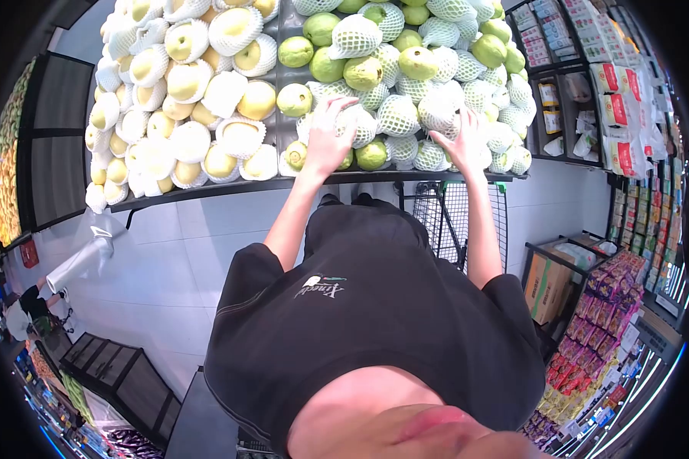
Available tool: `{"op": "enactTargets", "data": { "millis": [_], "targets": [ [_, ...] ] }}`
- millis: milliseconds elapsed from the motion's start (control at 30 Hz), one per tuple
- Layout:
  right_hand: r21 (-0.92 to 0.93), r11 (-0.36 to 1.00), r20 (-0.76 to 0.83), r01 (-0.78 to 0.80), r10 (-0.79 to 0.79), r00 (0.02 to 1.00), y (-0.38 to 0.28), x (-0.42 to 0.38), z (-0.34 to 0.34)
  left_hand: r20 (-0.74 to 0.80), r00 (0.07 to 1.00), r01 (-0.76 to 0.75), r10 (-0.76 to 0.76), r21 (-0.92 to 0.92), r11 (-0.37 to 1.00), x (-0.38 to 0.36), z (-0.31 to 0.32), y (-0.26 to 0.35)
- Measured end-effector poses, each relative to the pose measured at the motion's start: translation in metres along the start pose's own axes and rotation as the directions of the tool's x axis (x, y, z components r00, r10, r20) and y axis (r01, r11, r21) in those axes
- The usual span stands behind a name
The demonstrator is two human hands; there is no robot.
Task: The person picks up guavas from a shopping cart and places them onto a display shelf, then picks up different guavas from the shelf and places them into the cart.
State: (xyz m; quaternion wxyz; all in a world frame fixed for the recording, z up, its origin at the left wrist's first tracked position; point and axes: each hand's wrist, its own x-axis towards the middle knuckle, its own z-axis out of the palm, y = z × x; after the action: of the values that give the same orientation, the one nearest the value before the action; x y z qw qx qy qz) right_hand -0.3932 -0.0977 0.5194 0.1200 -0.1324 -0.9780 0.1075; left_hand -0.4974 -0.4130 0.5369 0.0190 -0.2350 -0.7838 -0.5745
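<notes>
My left hand [331, 141] reaches over the near part of a pile of green guavas, fingers stretched and apart. A guava in a white foam net [362, 122] lies right beside its thumb and fingertips. To the right, my right hand [465, 144] is spread with thumb and fingers apart. Its fingertips are at the near side of another foam-netted guava [441, 107]. Between the hands sits a netted guava [398, 115], and a bare guava [371, 155] lies close to the display's front edge. Both palms face down, partly hidden from above.
Pale yellow pears [189, 82] in foam nets fill the left side of the display, whose dark front rim [230, 188] runs before me. A wire shopping cart [478, 210] stands below at right. Snack packets [601, 306] hang farther right. Another person [34, 306] is at far left.
</notes>
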Motion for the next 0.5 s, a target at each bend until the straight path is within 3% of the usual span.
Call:
{"op": "enactTargets", "data": {
  "millis": [200, 333, 500],
  "targets": [
    [0.135, 0.991, -0.031, 0.0, 0.004, 1.0, -0.006, 0.003, 0.012, 0.067, 0.997, -0.031, 0.034, -0.057, 0.998, 0.009, 0.014, -0.006],
    [0.293, 0.953, -0.057, -0.072, 0.092, 0.994, -0.001, 0.013, 0.035, 0.087, 0.996, -0.015, 0.022, -0.074, 0.997, 0.002, 0.007, -0.009],
    [0.266, 0.962, -0.099, -0.068, 0.097, 0.99, -0.003, 0.005, 0.04, 0.046, 0.998, 0.05, -0.049, -0.012, 0.999, -0.017, -0.01, -0.016]
  ]
}}
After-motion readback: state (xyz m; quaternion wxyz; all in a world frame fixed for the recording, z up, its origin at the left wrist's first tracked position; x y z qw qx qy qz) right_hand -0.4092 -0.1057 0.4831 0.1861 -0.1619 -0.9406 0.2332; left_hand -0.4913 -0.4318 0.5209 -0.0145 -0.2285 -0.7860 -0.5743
